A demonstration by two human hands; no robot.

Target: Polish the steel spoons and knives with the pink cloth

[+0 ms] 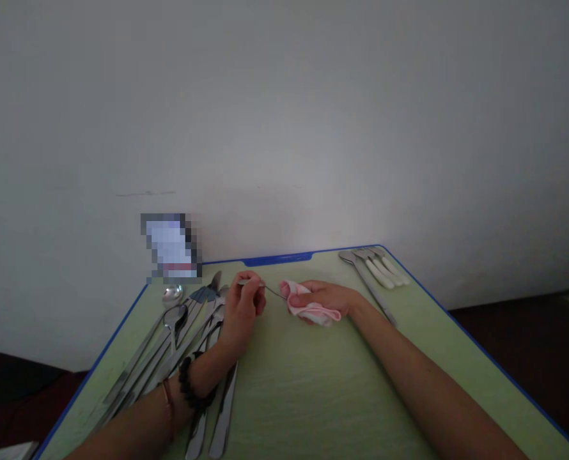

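My left hand (246,303) is closed on one end of a metal spoon (275,292), whose thin neck runs right into a cloth. Most of the spoon is covered by my fingers and the cloth, so its full shape is hidden. In my right hand (320,295), a folded pink-and-white cloth (316,313) is wrapped around the spoon's other end. Both hands are above the middle of the green table. Beneath and beside my left forearm lies a loose pile of metal cutlery (157,342), with spoons and knives among it.
To the right, a long metal spoon (368,287) lies next to several white-handled forks (380,271). A blurred-out phone-like device (172,246) leans near the wall at the back left. The green table (313,396) has a blue edge and meets a grey wall (284,128).
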